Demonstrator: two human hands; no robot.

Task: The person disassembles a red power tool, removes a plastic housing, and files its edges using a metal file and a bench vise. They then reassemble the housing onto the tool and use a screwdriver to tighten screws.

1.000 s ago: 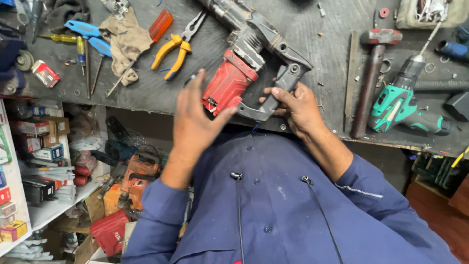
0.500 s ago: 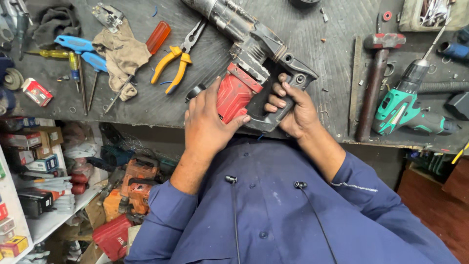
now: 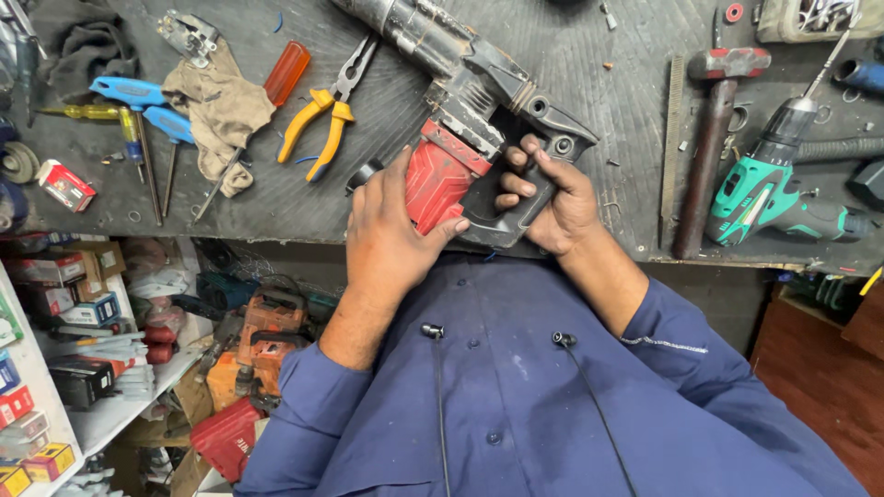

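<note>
Nearest us, our blue sleeves run up to both hands at the near edge of the dark surface (image 3: 276, 207). Our left hand (image 3: 391, 235) lies over the red housing (image 3: 440, 179) of a big demolition hammer (image 3: 460, 101), its grip closed loosely on that housing, the thumb along its lower edge. Our right hand (image 3: 552, 202) has its grip shut around the hammer's black handle (image 3: 516, 207), the fingers curled through the handle opening. The hammer lies tilted on the surface, with its red end at the near edge between our hands and its worn grey barrel running away toward the far left. Just left of it lie yellow-handled pliers (image 3: 322, 115) and an orange-handled screwdriver (image 3: 285, 78) that rests partly on a tan rag (image 3: 216, 106). Further left are two blue-handled screwdrivers (image 3: 138, 106) and a small red box (image 3: 64, 184). To the right, well apart from our hands, a hammer with a red head (image 3: 714, 138) lies beside a green cordless drill (image 3: 769, 198). Below the surface on the left, shelves (image 3: 55, 368) hold boxes and orange tools.
</note>
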